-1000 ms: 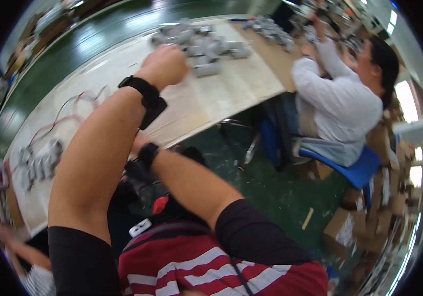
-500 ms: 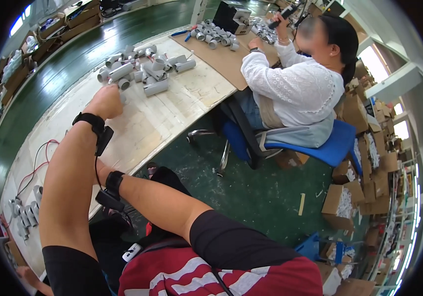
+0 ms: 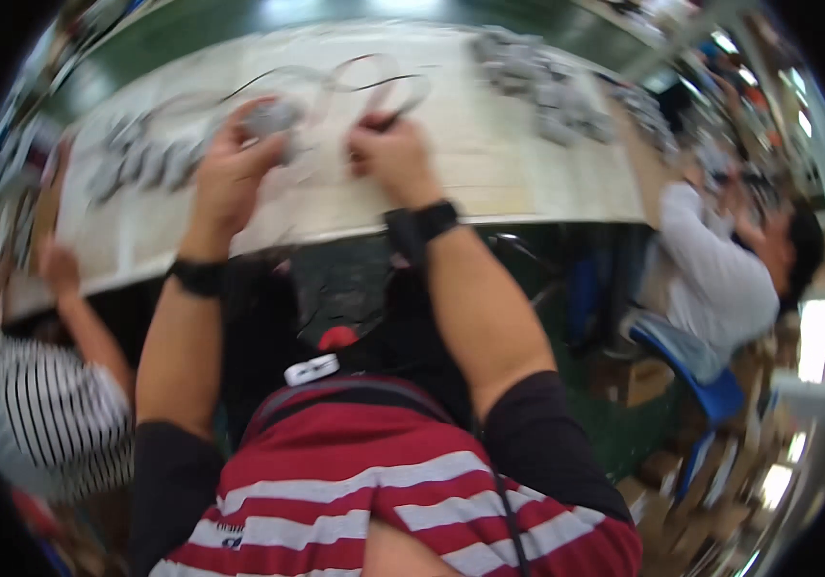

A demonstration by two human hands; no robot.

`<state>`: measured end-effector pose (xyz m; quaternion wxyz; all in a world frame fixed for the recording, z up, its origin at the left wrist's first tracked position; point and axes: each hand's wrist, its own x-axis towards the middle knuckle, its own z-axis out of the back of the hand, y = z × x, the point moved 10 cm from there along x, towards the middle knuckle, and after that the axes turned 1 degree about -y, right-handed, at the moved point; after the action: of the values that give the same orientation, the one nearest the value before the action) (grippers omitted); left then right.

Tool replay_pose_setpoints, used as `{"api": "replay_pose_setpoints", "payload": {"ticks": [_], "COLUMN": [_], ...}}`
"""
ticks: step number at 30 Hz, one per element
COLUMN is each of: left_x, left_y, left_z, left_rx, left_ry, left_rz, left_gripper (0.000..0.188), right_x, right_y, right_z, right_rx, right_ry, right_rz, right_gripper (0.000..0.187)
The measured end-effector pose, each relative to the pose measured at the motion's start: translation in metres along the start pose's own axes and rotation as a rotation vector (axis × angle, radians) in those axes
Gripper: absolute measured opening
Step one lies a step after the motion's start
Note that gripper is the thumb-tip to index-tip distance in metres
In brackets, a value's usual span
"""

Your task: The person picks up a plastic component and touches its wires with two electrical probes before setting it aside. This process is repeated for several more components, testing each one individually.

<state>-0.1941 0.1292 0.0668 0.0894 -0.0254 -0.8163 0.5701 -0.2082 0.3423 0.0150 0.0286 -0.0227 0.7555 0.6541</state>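
Heaped grey fittings (image 3: 566, 104) on a long worktable (image 3: 489, 183), co-workers (image 3: 720, 250) and cardboard boxes (image 3: 662, 469) mark a factory workshop.

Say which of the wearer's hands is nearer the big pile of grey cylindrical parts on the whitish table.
Right. The right hand is left of the pile; the left hand, holding a rounded grey part, is farther left.

2 own hands (image 3: 232, 178), 1 grey pc (image 3: 273, 117) in L one, 2 wrist straps (image 3: 199, 278), 1 desk (image 3: 489, 183), 2+ wires (image 3: 278, 69), 2 co-workers (image 3: 720, 255), 1 blue chair (image 3: 715, 389), approx 3 grps grey fittings (image 3: 547, 87), too blurred to count singly, several ctns (image 3: 632, 381), exact no. unclear
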Motion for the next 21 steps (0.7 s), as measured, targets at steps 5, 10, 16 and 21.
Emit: {"api": "replay_pose_setpoints", "payload": {"ticks": [5,10,16,21], "left_x": [-0.022,-0.041,-0.04,-0.038], "left_y": [0.036,0.028,0.026,0.027], "left_z": [0.027,0.023,0.014,0.011], "left_rx": [0.037,0.08,0.067,0.106], "left_ry": [-0.052,-0.029,-0.014,0.03], "left_rz": [-0.034,-0.079,-0.084,-0.074], "left_gripper": [0.05,0.05,0.052,0.051], "right_x": [-0.016,-0.031,-0.032,-0.029], "right_y": [-0.001,-0.007,-0.008,-0.008], "right_z": [-0.017,-0.046,-0.054,-0.051], "right_rx": [0.084,0.097,0.094,0.011], "right_ry": [-0.037,-0.043,-0.022,-0.03], "right_rz": [-0.024,0.016,0.028,0.029], "right_gripper": [0.01,0.012,0.012,0.012]}}
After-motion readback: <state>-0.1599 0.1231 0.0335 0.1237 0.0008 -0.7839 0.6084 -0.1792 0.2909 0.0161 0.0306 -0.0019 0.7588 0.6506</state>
